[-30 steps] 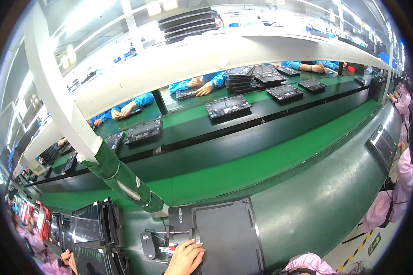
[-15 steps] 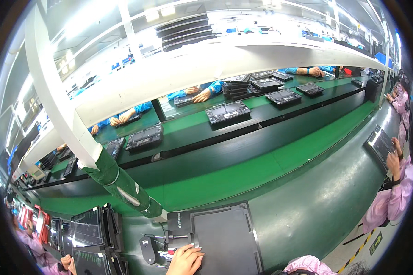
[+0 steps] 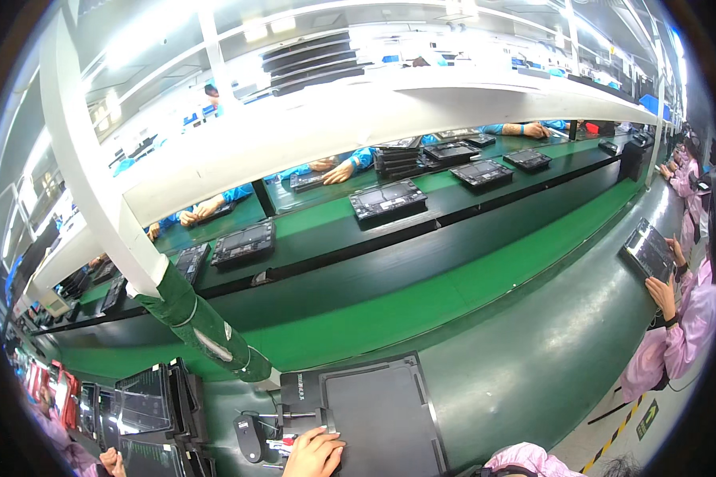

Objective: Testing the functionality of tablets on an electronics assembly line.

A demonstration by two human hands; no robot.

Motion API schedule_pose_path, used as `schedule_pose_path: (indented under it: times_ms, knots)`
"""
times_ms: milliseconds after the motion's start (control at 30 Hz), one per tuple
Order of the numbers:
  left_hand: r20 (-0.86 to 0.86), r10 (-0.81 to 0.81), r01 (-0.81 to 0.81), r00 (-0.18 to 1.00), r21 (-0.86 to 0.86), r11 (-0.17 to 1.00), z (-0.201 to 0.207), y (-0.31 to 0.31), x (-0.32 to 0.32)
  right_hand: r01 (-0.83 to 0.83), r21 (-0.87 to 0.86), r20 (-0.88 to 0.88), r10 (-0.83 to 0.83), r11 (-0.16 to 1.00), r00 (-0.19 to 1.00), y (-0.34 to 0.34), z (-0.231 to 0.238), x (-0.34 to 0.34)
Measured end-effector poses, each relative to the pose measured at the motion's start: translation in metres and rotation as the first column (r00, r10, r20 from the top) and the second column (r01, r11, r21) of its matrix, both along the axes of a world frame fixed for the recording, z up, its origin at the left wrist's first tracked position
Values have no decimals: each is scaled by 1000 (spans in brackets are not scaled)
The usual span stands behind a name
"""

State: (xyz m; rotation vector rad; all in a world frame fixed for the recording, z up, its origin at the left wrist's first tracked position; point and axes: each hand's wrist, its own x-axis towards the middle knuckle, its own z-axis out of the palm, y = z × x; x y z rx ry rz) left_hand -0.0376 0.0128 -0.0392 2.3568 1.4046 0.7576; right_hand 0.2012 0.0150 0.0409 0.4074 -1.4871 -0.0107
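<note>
My left hand (image 3: 314,454) comes in from the lower edge, palm down with its fingers stretched out. Its fingertips rest at the left border of a flat black tray-like fixture (image 3: 382,405) with a raised rim; I see nothing in its grasp. Just left of the hand lie small red and white pieces (image 3: 278,446), too small to name. Beyond them a black rounded device (image 3: 250,439) stands beside a metal rod with a dark block (image 3: 302,416). No part of my right hand shows.
A green-wrapped post (image 3: 215,338) rises behind the fixture. Stacked black panels (image 3: 147,405) stand at left. A conveyor (image 3: 318,219) carries several opened tablet-like units (image 3: 388,200). Blue-sleeved people work across it. At right a pink-sleeved person holds a dark panel (image 3: 649,248). Pink cloth (image 3: 533,457) shows below.
The whole view has shifted slightly. My left hand stays at the fixture's left border. The person at right has tilted the dark panel and moved a hand to its lower edge.
</note>
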Motion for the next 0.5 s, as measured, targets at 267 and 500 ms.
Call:
schedule_pose_path:
  times_ms: [267, 500]
  knots:
    - [13, -4, 4, 1000, 0, 1000, -3, 2, -4, 8, 15, -5, -8, 1000, 1000, 1, 1, -5]
    - [11, 0, 0, 1000, -26, 1000, 0, 3, -7, 25, 10, -11, -25, 1000, 1000, 1, 1, -6]
